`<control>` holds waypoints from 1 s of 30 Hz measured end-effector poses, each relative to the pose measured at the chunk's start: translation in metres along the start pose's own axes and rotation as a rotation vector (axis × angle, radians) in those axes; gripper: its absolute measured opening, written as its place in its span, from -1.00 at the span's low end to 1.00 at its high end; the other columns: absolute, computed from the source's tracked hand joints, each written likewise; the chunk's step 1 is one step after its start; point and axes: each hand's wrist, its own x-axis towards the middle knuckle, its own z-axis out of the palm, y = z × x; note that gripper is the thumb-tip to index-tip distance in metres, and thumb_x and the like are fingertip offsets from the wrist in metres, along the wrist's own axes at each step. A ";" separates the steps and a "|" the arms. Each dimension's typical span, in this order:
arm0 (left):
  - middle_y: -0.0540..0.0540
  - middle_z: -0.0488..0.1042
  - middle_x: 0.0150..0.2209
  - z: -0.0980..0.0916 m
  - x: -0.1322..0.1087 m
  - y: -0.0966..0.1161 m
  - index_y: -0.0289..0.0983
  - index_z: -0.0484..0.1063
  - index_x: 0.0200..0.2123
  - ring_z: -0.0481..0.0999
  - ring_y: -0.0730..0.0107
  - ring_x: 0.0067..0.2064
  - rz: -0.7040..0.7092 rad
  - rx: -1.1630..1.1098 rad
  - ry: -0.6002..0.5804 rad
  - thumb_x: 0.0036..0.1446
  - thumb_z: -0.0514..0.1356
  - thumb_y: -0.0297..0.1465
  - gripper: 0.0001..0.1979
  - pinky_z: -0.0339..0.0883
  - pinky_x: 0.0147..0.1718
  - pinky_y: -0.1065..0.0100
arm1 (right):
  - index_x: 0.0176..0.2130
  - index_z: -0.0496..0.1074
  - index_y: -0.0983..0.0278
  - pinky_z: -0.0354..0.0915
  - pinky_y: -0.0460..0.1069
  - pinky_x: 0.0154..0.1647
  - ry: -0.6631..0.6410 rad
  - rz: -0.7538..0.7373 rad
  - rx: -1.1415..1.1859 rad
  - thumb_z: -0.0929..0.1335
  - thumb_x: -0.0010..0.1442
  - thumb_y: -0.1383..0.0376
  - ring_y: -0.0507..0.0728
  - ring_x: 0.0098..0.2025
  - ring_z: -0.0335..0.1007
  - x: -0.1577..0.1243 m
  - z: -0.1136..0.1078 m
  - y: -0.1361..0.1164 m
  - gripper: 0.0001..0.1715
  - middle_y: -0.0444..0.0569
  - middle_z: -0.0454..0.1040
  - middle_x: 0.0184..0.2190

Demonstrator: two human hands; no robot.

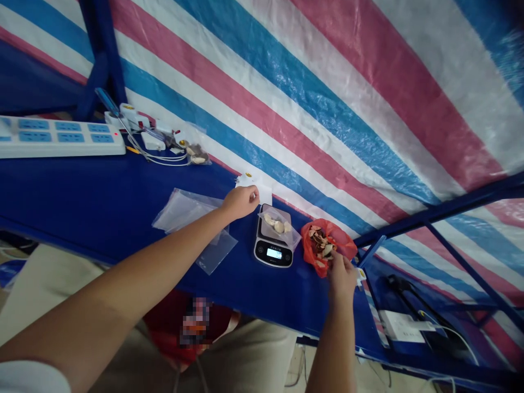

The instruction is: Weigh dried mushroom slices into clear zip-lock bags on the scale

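A small digital scale (273,261) with a lit display stands on the blue table (123,199). On its pan lies a clear plastic bag (291,238) with several pale slices (279,226). My left hand (241,201) hovers just left of the scale's far end, its fingers curled together; whether anything is between them is too small to tell. To the right of the scale is an open red plastic bag (346,244) full of dried brown and cream pieces (321,243). My right hand (342,271) is at that bag's near right edge, fingertips together at a pale piece.
Clear plastic bags (184,210) lie under and beside my left forearm. A power strip (61,136), cables and a small bag of pieces (197,154) sit at the back left. Blue metal bars and a striped sheet (266,114) border the table.
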 end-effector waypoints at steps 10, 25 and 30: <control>0.00 0.52 -0.49 -0.001 0.000 0.000 -0.20 0.49 -0.32 0.48 0.32 -0.42 0.044 -0.038 -0.003 0.17 0.13 -0.40 -0.88 0.17 -0.40 0.33 | -0.53 0.58 0.24 0.18 0.03 -0.41 -0.046 -0.204 -0.500 0.37 0.03 -0.11 0.24 -0.43 0.39 0.015 -0.009 -0.004 -0.50 0.03 0.51 -0.60; 0.00 0.49 -0.51 0.001 -0.001 0.001 -0.21 0.47 -0.33 0.43 0.35 -0.45 0.078 -0.065 -0.028 0.17 0.12 -0.38 -0.88 0.12 -0.42 0.32 | -0.55 0.41 0.25 0.05 -0.02 -0.40 -0.578 -0.565 -0.516 0.30 0.22 -0.07 0.06 -0.49 0.17 -0.019 0.083 -0.048 -0.46 -0.16 0.33 -0.61; 0.00 0.48 -0.52 0.002 -0.001 0.000 -0.22 0.47 -0.34 0.43 0.35 -0.45 0.094 -0.076 -0.025 0.17 0.13 -0.39 -0.88 0.11 -0.42 0.32 | -0.50 0.45 0.26 0.07 -0.02 -0.40 -0.495 -0.534 -0.462 0.30 0.19 -0.12 0.08 -0.49 0.21 -0.021 0.088 -0.039 -0.45 -0.15 0.33 -0.60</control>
